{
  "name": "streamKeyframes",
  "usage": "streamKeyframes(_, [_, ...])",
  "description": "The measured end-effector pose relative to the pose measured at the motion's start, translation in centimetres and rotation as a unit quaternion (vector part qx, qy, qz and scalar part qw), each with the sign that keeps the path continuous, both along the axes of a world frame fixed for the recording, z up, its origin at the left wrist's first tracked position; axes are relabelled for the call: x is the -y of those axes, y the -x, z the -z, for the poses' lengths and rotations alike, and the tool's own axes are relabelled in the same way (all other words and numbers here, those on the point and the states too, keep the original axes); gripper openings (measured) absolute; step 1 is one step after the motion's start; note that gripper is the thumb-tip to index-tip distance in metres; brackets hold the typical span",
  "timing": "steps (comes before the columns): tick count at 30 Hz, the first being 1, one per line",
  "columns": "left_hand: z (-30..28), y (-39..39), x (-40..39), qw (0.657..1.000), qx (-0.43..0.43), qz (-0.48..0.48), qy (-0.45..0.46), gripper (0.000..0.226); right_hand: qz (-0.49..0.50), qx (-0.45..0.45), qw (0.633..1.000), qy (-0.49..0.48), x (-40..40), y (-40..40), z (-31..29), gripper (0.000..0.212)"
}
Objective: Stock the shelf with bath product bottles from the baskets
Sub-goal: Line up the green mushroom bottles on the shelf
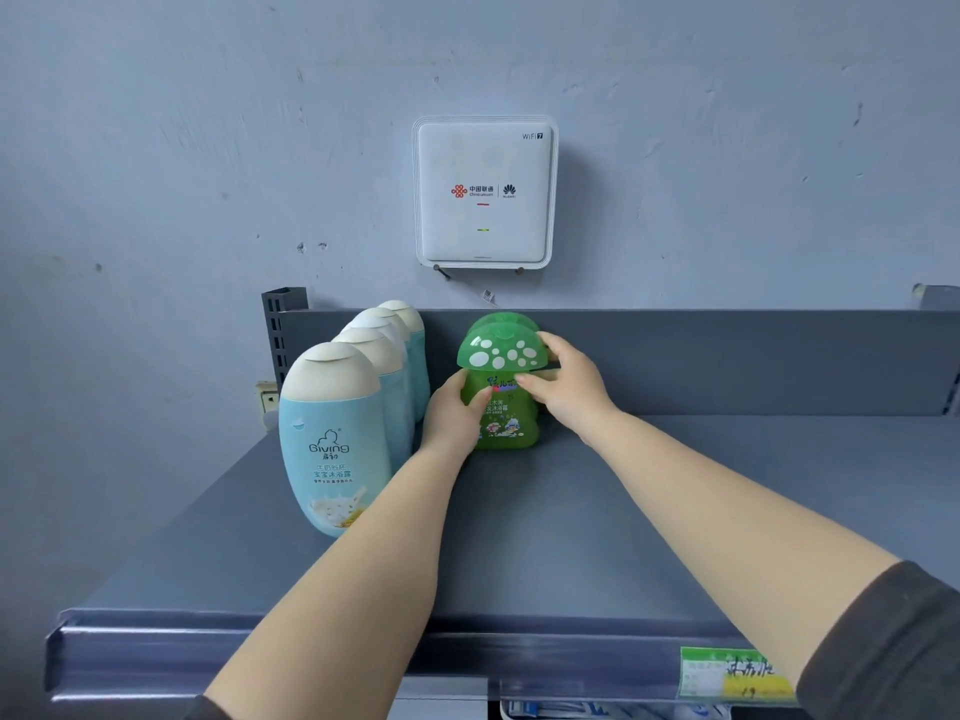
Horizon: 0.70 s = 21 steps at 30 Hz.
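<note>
A green bottle with a white-spotted mushroom cap stands upright on the grey shelf near its back wall. A second green cap shows just behind it. My left hand grips the bottle's body from the left. My right hand holds it from the right, fingers across the label and against the cap. To the left, several light blue bottles with cream caps stand in a row running front to back.
A white WiFi router hangs on the blue-grey wall above the shelf. A slotted upright stands at the shelf's back left. A green and yellow price tag sits on the shelf's front rail. The shelf's right half holds nothing.
</note>
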<state>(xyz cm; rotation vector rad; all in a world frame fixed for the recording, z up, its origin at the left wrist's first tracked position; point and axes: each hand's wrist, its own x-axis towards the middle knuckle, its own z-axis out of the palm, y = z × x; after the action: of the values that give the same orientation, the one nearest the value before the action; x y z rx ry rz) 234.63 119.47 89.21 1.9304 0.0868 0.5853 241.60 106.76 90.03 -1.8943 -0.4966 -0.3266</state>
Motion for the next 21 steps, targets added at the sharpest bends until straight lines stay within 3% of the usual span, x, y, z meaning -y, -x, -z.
streamKeyframes(15, [0.1,-0.1,0.1,1.000,-0.010,-0.015,0.000,0.037,0.010,-0.002,0.999,0.048,0.1,0.8,-1.2,0.065])
streamKeyframes(21, [-1.3,1.0,0.7,0.997,-0.058,-0.051,0.029,0.065,0.060,-0.011,0.994,0.092,1.2,2.9,-2.0,0.080])
